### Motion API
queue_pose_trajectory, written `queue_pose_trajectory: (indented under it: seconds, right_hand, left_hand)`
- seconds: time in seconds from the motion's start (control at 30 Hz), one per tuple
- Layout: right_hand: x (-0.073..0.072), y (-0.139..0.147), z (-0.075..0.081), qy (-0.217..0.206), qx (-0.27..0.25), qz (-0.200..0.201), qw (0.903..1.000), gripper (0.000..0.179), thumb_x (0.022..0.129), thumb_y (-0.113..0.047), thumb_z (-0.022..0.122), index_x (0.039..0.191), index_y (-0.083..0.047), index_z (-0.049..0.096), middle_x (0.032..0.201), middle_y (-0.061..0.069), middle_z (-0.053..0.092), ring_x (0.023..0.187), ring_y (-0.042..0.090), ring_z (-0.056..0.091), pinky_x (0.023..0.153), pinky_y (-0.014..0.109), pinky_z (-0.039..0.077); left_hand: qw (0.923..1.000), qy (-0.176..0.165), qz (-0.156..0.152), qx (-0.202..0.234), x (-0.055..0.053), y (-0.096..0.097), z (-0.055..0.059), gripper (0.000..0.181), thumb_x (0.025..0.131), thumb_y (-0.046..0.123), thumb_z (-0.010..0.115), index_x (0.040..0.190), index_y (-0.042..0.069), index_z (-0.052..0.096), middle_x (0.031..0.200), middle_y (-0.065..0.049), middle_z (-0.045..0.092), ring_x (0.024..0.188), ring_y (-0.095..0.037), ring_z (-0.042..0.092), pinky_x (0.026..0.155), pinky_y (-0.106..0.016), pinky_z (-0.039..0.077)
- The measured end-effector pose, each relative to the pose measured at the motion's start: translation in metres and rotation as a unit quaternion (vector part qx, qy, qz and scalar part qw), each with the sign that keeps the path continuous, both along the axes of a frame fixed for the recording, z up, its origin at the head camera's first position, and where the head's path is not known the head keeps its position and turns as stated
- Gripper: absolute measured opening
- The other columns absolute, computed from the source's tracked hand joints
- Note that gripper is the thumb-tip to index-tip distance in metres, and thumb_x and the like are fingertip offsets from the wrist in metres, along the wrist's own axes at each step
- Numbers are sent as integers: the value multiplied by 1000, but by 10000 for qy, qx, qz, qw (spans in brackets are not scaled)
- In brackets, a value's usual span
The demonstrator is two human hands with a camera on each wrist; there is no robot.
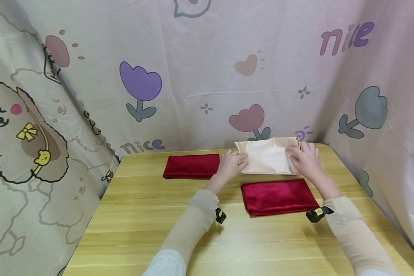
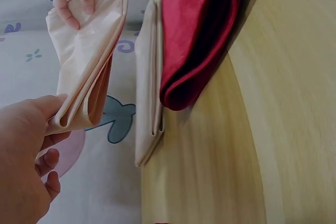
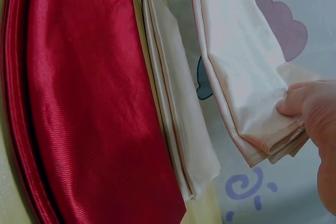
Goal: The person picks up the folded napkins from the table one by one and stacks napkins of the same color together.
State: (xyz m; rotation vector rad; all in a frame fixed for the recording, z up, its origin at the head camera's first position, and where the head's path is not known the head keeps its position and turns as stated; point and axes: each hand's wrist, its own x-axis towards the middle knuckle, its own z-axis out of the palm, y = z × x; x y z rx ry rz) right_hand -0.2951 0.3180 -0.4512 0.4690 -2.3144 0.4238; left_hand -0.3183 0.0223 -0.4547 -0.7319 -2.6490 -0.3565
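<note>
A cream satin cloth, folded into a flat layered rectangle, is held up at the back of the table. My left hand pinches its left end between thumb and fingers. At the opposite end, my right hand grips it with the thumb on the near face. Both wrist views show it raised above a second folded cream cloth, which lies on the table and is largely hidden in the head view. Nearer to me lies a folded dark red satin cloth.
Another folded red cloth lies at the back left, beside my left hand. All this is on a light wooden table. A printed curtain hangs directly behind the table's back edge and along its sides.
</note>
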Motion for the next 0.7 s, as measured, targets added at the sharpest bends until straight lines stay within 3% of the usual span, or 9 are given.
queue_pose_trajectory:
  seconds: [0.33, 0.7]
  right_hand:
    - [-6, 5, -8, -461, 77, -187, 9987, 26, 79, 0, 69, 104, -8, 70, 87, 16, 48, 93, 43, 41, 72, 52, 27]
    - [-14, 9, -17, -754, 85, -261, 9968, 30, 79, 2, 66, 109, -4, 67, 96, 21, 47, 98, 46, 40, 74, 56, 28]
  left_hand:
    - [9993, -254, 209, -203, -9, 11, -13, 36, 93, 46, 60, 127, 33, 66, 111, 7, 69, 88, -15, 53, 71, -27, 44]
    - [9979, -524, 52, -372, -17, 18, -24, 43, 94, 43, 60, 134, 28, 60, 117, 3, 66, 96, -18, 56, 78, -30, 45]
